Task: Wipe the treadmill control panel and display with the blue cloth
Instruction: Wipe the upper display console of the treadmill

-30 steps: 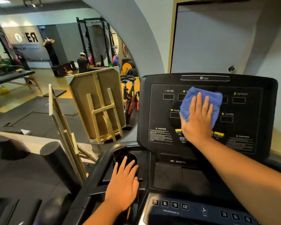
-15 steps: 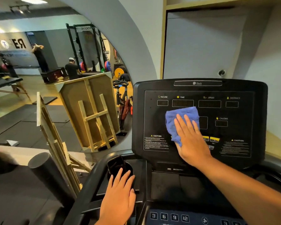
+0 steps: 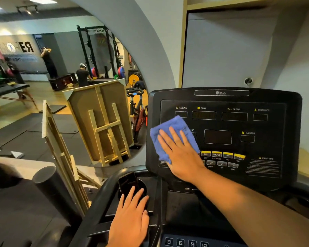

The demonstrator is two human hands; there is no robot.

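Note:
The black treadmill control panel (image 3: 268, 143) stands upright ahead, with labelled display windows and a row of yellow buttons (image 3: 222, 154). My right hand (image 3: 181, 154) lies flat, fingers spread, pressing the blue cloth (image 3: 169, 127) against the panel's lower left part; the cloth covers the pulse window and part of the left caution text. My left hand (image 3: 132, 218) rests flat with fingers apart on the treadmill's left console edge, next to a cup holder with a dark phone (image 3: 127, 182) in it.
A lower strip of number buttons (image 3: 184, 242) sits at the bottom. A large arched mirror (image 3: 61, 86) at the left reflects the gym and people. A wooden frame (image 3: 61, 148) leans against it. A black cylinder (image 3: 48, 182) stands at lower left.
My right hand has slid the blue cloth down and to the left across the panel, from the upper middle displays to the lower left area. My left hand stays on the console edge.

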